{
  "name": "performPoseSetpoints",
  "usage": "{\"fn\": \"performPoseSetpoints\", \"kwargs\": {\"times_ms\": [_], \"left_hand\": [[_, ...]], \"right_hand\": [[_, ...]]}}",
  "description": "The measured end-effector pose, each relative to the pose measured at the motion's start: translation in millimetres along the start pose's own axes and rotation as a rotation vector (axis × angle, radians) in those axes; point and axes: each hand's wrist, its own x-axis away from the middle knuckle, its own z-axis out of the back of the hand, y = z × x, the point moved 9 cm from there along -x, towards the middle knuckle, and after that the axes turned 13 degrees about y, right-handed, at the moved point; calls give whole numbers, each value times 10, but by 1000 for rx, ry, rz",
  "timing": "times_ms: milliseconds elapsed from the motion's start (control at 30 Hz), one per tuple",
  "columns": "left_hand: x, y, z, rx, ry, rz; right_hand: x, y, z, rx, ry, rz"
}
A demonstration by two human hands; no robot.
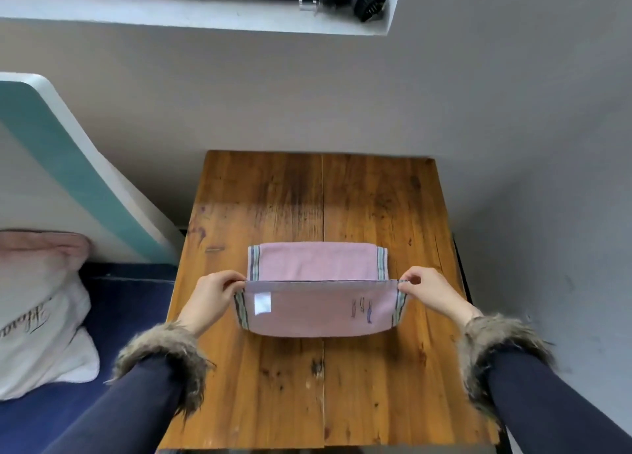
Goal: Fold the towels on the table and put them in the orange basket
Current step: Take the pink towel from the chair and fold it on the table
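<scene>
A pink towel [316, 284] lies in the middle of the brown wooden table [273, 197]. The towel is partly folded. Its near half is lifted up off the table and its far half lies flat on the wood. The left hand [213, 298] pinches the left top corner of the lifted half between thumb and fingers. The right hand [429, 294] pinches the right top corner the same way. The edge between the two hands is pulled straight. The lifted half shows a small white tag [262, 303] near the left hand and some dark marks near the right hand. The towel has striped ends. Both arms wear dark sleeves with furry cuffs [164, 354]. Left of the table sits a white pillow [37, 320] on a blue seat [113, 316]. Behind the table is a grey wall [307, 94].
</scene>
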Motion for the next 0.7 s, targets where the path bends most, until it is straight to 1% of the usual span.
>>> {"fn": "performPoseSetpoints", "kwargs": {"times_ms": [67, 167, 433, 700], "left_hand": [[-187, 46, 25, -4, 57, -21], [-476, 21, -20, -5, 110, -8], [-989, -233, -456, -4, 88, 70], [-1237, -453, -769, -14, 90, 122]], "right_hand": [[-189, -82, 44, -17, 40, 15], [-499, -159, 38, -34, 98, 27], [-1153, -33, -317, -47, 146, -38], [-1426, 249, -650, -48, 170, -104]]}}
